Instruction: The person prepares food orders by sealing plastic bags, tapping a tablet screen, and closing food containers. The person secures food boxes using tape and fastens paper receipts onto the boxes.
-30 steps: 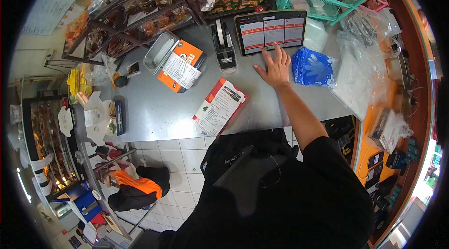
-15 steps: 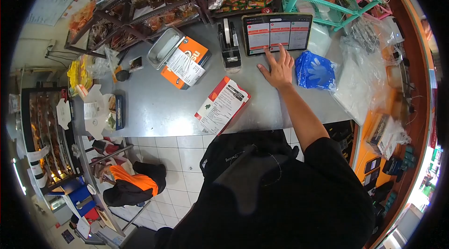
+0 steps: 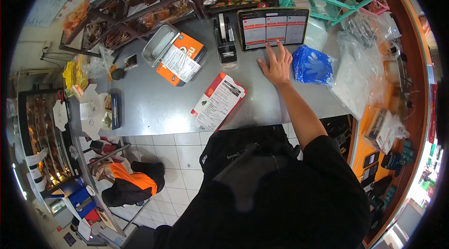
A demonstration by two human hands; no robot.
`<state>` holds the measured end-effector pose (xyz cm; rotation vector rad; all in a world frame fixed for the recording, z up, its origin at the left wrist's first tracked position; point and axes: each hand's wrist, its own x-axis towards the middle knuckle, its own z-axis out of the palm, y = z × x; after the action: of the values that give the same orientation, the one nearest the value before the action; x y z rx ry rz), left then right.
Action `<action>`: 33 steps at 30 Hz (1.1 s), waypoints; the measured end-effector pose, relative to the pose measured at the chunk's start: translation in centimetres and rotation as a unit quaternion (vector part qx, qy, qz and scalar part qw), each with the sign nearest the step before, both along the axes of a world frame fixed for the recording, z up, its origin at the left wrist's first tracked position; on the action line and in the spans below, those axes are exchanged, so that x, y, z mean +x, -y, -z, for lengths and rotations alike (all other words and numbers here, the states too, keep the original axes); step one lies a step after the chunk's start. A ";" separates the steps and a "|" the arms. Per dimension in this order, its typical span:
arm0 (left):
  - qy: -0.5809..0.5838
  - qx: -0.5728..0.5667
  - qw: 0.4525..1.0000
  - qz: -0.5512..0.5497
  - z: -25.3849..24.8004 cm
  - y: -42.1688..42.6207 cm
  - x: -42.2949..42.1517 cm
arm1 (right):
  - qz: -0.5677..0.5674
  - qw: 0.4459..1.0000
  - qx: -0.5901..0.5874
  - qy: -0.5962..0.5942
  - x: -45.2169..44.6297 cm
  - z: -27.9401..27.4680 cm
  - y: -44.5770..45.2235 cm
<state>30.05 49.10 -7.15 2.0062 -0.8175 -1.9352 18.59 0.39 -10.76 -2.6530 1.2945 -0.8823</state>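
- View shifted slightly since earlier; the bare right hand [image 3: 277,67] barely moved.
- Its fingers spread loosely, gripping nothing, at the lower edge of the dark-framed rectangular tablet [image 3: 273,26].
- Tablet stands near the glossy blue plastic packet [image 3: 312,65].

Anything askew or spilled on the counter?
No spill visible. The red and white box sits askew, its near corner about at the counter's front edge, where it might get bumped; can't tell if it overhangs.
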 end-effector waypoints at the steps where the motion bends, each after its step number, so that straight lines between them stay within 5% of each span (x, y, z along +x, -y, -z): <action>1: 0.001 0.000 1.000 0.005 0.1 0.2 0.0 | 0.005 1.000 -0.013 0.024 -0.4 -0.2 -0.1; 9: 0.014 0.000 1.000 0.019 0.4 0.6 -2.1 | 0.208 0.959 -0.071 0.180 -15.2 -2.1 2.4; 13: 0.028 0.009 0.999 0.036 0.0 1.0 -4.1 | 0.415 0.902 -0.102 0.051 -27.0 -2.6 5.5; 15: 0.034 0.013 0.998 0.054 -0.5 1.4 -5.0 | 0.465 0.885 -0.016 -0.018 -31.2 -2.0 5.9; 18: 0.040 0.026 0.995 0.090 -1.1 2.4 -6.1 | 0.409 0.874 0.217 -0.151 -35.2 -1.0 6.2; 21: 0.040 0.041 0.984 0.167 -2.2 4.2 -6.6 | 0.284 0.939 0.086 -0.176 -36.7 1.1 6.3; 23: 0.042 0.051 0.969 0.238 -3.5 6.4 -6.6 | 0.203 0.967 0.111 -0.107 -37.5 0.8 6.4; 27: 0.080 0.039 0.923 0.375 -7.3 13.4 -6.4 | 0.293 0.939 0.079 -0.161 -37.5 0.4 5.8; 31: 0.136 -0.122 0.930 0.318 -11.5 23.7 -6.5 | 0.263 0.949 0.060 -0.161 -38.2 0.9 5.3; 33: 0.182 -0.324 0.899 0.232 -10.7 27.6 -8.1 | 0.235 0.963 0.019 -0.133 -38.5 1.6 5.4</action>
<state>21.97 21.46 3.56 1.8481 -1.8833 -1.1836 -19.92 -5.05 -12.37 -2.5373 2.0357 -0.5309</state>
